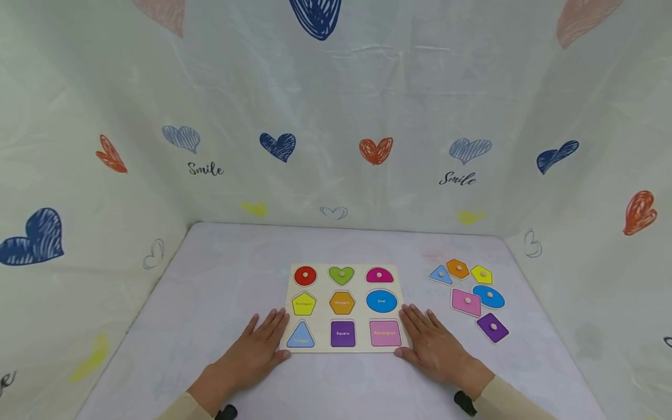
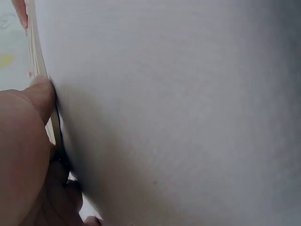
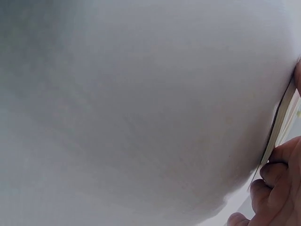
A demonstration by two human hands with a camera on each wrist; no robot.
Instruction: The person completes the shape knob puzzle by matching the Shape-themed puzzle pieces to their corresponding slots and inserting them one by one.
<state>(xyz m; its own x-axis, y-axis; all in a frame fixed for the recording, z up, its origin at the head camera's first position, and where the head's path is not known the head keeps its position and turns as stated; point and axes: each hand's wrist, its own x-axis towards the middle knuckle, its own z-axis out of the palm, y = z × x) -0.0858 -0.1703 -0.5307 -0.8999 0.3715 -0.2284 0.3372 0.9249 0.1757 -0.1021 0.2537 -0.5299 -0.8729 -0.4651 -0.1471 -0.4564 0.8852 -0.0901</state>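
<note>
A cream shape puzzle board [image 1: 322, 326] lies flat on the table between my hands. My left hand [image 1: 253, 353] touches its left side with fairly straight fingers, the thumb at the near corner. On the opposite side, my right hand [image 1: 437, 354] lies the same way along the edge. A knobbed red circle [image 1: 305, 270], green heart [image 1: 341, 281] and magenta half-circle [image 1: 379, 280] sit in the top row. Below them show labelled coloured shapes without knobs. Both wrist views mostly show the tabletop, with the board's edge [image 2: 36, 52] by my left thumb.
Right of the board lie several loose knobbed pieces: blue triangle [image 1: 438, 279], orange hexagon [image 1: 458, 263], yellow pentagon [image 1: 482, 280], blue oval [image 1: 488, 303], pink rectangle [image 1: 464, 311] and purple square [image 1: 492, 336]. A heart-printed curtain [image 1: 331, 181] surrounds the pale table [image 1: 226, 256].
</note>
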